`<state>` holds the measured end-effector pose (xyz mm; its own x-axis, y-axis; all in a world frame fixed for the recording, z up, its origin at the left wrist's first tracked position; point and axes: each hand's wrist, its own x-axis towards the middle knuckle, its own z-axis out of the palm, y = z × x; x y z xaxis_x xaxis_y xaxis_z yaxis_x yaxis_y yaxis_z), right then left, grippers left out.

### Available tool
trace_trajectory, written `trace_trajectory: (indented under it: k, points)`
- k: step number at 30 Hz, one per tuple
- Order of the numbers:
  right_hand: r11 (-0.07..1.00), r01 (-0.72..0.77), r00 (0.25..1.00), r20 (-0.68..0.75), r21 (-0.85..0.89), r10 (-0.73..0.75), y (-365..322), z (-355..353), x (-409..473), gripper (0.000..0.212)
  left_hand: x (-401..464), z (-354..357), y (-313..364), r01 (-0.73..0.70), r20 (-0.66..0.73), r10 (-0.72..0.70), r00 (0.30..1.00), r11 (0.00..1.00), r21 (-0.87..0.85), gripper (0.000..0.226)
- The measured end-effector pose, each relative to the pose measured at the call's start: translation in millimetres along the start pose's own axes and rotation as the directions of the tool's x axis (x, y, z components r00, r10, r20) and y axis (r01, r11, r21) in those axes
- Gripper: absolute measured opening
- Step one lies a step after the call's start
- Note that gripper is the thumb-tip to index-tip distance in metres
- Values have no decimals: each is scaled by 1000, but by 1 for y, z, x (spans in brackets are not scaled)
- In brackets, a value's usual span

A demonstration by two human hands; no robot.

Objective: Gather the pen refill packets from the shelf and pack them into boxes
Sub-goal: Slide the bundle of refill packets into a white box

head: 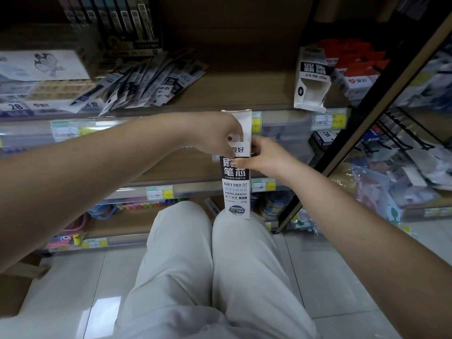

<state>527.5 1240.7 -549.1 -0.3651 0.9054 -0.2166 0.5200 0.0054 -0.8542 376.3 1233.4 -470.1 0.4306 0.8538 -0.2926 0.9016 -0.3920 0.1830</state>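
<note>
Forearms [102, 172] bare, no sleeves in view; loose pale grey-white trousers [208, 277], creased at knees.

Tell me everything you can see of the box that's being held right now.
The box is a tall, narrow white carton with a black band of Chinese print, "GR1103", "0.5mm". It stands upright, its bottom resting on the person's knee, top flap open. The left hand pinches at its mouth; the right hand grips its side.

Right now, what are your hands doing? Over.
Left hand pinching packet into box top. Right hand gripping tall refill box, upright on knee. Loose refill packets still piled on shelf. Nothing blocking.
</note>
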Motion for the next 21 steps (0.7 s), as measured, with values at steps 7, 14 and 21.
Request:
trace_trajectory:
  k: [7, 14, 21]
  points:
    - [1000, 14, 1000, 10, -16, -13, -3, 4, 1, 43, 0, -11, 3, 55, 92, -62, 994, 996, 75, 40]
    - [1000, 10, 1000, 10, -27, -10, -6, 7, 3, 39, 3, -12, -1, 94, 146, -101, 984, 994, 59, 41]
    - [999, 28, 999, 16, -22, -28, -10, 11, 4, 43, -1, -3, 1, 90, 213, -128, 969, 980, 179, 35]
